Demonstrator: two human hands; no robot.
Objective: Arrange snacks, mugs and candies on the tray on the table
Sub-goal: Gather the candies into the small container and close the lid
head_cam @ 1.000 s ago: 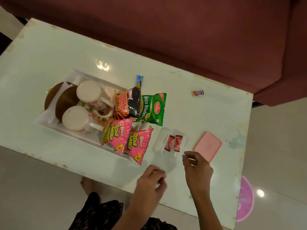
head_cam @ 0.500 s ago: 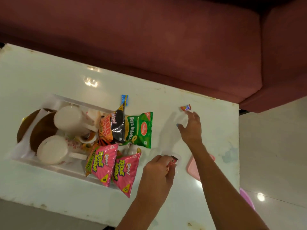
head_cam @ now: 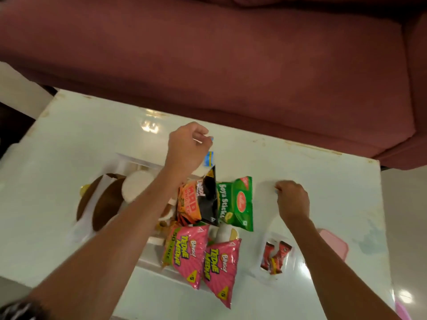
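**So, dropping candies on the tray: aim before you let go**

Okay so the left hand point(head_cam: 187, 148) is up over the far edge of the tray point(head_cam: 129, 159), at about 12 o'clock from the snack pile, fingers pinched round a thin white stick, probably a lollipop, can't see the head. The right hand point(head_cam: 292, 200) sits on the table point(head_cam: 92, 135) at 3 o'clock from the green Soya Sticks bag point(head_cam: 238, 204), fingers curled tight; looks like a small candy inside but I can't tell.

Tray's already crowded: mugs point(head_cam: 136, 185) at 9 o'clock, orange and black packets point(head_cam: 198, 202) in the middle, two pink Bingo packs point(head_cam: 201, 257) hanging over the near edge at 6 o'clock. More red candies point(head_cam: 276, 256) wait in a clear box at 4 o'clock.

My take: lower the stick into a free gap near the far rim, don't toss it on the bags or it'll slide off.
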